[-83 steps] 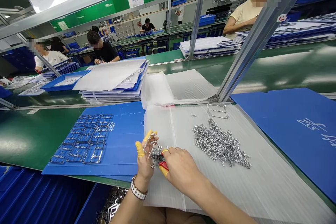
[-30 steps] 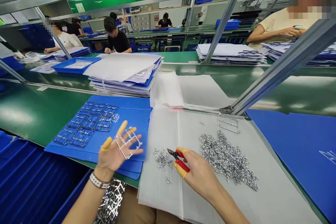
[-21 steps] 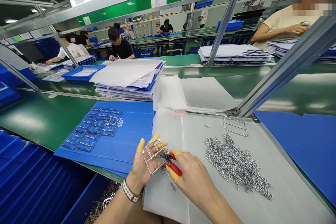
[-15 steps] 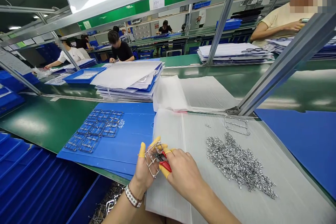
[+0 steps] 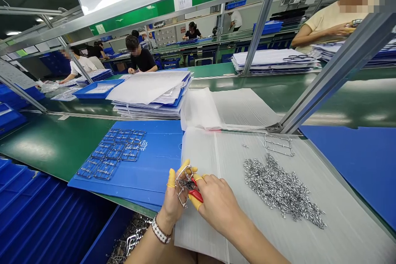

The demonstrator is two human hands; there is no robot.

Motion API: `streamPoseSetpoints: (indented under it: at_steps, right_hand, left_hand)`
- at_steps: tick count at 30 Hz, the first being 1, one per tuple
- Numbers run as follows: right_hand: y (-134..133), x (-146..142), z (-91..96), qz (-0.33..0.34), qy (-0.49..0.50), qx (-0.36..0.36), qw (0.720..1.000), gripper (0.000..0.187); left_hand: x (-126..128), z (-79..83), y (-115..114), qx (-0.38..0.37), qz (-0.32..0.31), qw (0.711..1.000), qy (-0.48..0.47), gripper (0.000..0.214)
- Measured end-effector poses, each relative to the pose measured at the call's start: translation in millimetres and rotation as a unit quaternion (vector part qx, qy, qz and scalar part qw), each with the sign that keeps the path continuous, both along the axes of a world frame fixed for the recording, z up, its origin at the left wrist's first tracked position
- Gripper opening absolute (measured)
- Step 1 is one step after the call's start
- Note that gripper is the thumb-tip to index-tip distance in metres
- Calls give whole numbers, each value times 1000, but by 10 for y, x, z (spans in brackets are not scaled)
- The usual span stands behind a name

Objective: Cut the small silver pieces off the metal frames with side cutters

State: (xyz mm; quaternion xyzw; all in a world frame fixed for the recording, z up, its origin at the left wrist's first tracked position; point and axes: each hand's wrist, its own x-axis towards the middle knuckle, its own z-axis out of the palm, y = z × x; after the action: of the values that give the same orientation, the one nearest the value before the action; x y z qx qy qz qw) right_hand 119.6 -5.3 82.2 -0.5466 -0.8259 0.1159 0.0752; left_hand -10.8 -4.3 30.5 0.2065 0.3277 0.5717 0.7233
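My left hand (image 5: 173,198), with yellow finger cots on its fingertips, grips a small silver wire frame (image 5: 182,200) and holds it up above the table. Red-handled pliers (image 5: 196,195) are in my right hand (image 5: 216,202), which also wears yellow cots. The dark jaws of the pliers reach into the frame; exactly what they pinch is too small to make out. To the right, a pile of small shiny metal pieces (image 5: 281,187) lies on a white sheet (image 5: 235,222). Several similar wire frames (image 5: 114,148) rest in rows on a blue board (image 5: 154,177) at the left.
A lone metal frame (image 5: 278,145) lies behind the pile, near a slanted metal post (image 5: 321,70). Stacked white sheets (image 5: 148,86) stand at the back. Below the table edge, a blue bin (image 5: 102,235) holds metal frames. Several people sit working beyond.
My left hand has shifted slightly right and turned the wire frame, which now shows more edge-on. The pliers stay at the frame in my right hand.
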Motion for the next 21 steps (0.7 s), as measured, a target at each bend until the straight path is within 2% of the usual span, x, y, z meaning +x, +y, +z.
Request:
streamPoseSetpoints:
  at_steps: [8,15,21]
  right_hand:
    - [0,-7,33,8,-19,-4,1000,21]
    - [-31,9,51,8,-46,0,999,12]
    - [25,166,21,-27,-55,19,998,17]
  left_hand:
    - [8,-20,5,10,3,1000,22,59]
    - [-14,-132,3,-1,4,997,76,58]
    - [-8,-64,10,-29,-35,999,-9,64]
